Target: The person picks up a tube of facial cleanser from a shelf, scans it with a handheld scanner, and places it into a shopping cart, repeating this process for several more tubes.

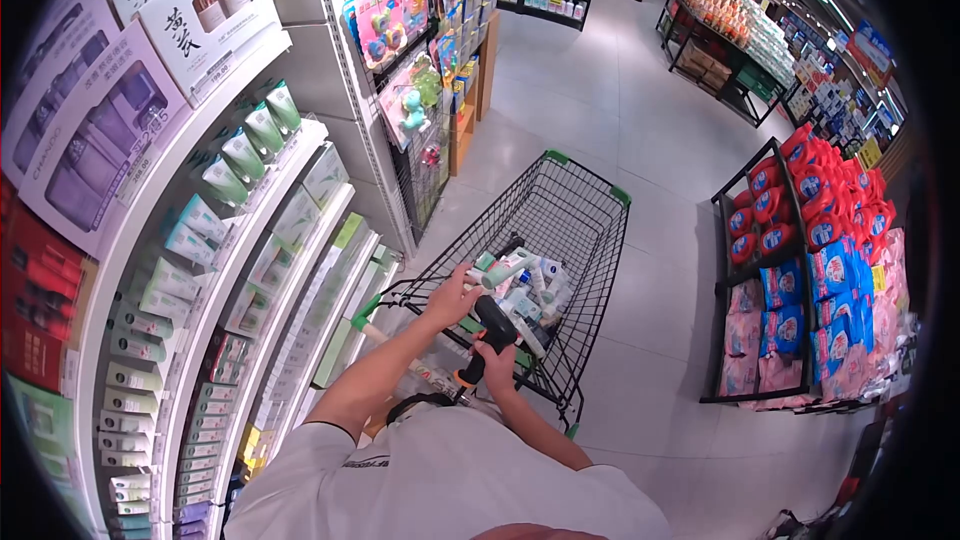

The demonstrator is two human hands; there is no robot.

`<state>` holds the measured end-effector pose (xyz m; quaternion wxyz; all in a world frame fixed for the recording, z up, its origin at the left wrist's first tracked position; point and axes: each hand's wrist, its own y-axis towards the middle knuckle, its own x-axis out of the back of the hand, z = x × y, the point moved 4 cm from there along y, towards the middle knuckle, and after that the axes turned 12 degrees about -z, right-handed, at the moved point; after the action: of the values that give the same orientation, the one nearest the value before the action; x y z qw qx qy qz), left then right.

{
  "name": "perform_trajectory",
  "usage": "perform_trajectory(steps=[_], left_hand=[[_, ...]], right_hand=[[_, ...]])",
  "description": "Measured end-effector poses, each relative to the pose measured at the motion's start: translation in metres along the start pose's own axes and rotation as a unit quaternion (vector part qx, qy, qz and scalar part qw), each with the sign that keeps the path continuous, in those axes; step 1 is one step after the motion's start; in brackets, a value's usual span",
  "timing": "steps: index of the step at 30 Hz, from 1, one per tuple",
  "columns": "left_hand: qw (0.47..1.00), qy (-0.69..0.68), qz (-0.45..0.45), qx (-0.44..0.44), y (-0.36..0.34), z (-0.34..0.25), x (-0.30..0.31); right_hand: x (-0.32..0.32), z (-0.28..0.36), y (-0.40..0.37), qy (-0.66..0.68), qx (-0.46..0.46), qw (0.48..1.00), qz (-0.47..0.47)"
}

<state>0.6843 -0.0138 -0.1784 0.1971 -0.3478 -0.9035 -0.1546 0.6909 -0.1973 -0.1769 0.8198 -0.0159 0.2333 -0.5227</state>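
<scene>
In front of my body, over the near end of the shopping cart, my right hand is wrapped round a black handheld scanner with an orange part near its lower end. My left hand is closed at the near end of a pale green tube with a whitish end. The scanner's head is close beside that tube and my left fingers. Beneath both hands, several white, green and blue packages lie heaped in the cart. The fingertips of my left hand are partly hidden.
Curved shelves of tubes and boxed skincare sets line my left. A rack of hanging toys stands beyond them. On the right is a black stand with red bottles and blue bags. Grey floor lies between.
</scene>
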Motion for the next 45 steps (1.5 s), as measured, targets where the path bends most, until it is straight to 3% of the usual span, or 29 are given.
perform_trajectory(steps=[7, 9, 23, 25, 29, 35, 38, 39, 40, 42, 44, 45], left_hand=[[0.987, 0.162, 0.018, 0.017, -0.034, 0.042, 0.027], [0.972, 0.199, 0.072, -0.099, -0.039, 0.035, 0.028], [0.969, 0.238, -0.004, -0.073, -0.049, 0.025, 0.038], [0.968, 0.241, 0.045, -0.057, -0.048, 0.031, 0.035], [0.969, 0.241, 0.038, -0.042, -0.05, 0.025, 0.042], [0.985, 0.132, -0.102, -0.035, -0.057, 0.02, 0.061], [0.987, 0.073, -0.146, 0.007, -0.064, 0.016, 0.083], [0.985, 0.021, -0.159, 0.062, -0.068, 0.018, 0.091], [0.978, -0.031, -0.17, 0.115, -0.072, 0.024, 0.096], [0.969, -0.078, -0.193, 0.135, -0.084, 0.039, 0.106], [0.957, -0.123, -0.217, 0.15, -0.094, 0.047, 0.124], [0.949, -0.165, -0.23, 0.139, -0.101, 0.045, 0.136]], right_hand=[[0.002, -0.004, 0.004, 0.002, 0.004, 1.0, 0.015], [0.0, -0.006, 0.004, 0.002, 0.002, 1.0, 0.019], [-0.01, -0.006, 0.002, -0.026, -0.001, 0.999, 0.026], [-0.011, -0.005, 0.001, -0.041, -0.003, 0.999, 0.004], [-0.011, -0.008, 0.001, -0.034, 0.01, 0.999, 0.006], [-0.024, -0.001, -0.009, -0.079, 0.015, 0.997, 0.021], [-0.036, -0.002, -0.016, 0.005, 0.003, 0.998, 0.06], [-0.044, 0.0, -0.023, 0.003, 0.0, 0.998, 0.064], [-0.059, 0.005, -0.033, -0.009, 0.014, 0.995, 0.101], [-0.072, -0.004, -0.047, -0.021, 0.03, 0.989, 0.143], [-0.077, -0.031, -0.054, -0.124, 0.076, 0.973, 0.178], [-0.091, -0.029, -0.066, -0.088, 0.038, 0.968, 0.234]])
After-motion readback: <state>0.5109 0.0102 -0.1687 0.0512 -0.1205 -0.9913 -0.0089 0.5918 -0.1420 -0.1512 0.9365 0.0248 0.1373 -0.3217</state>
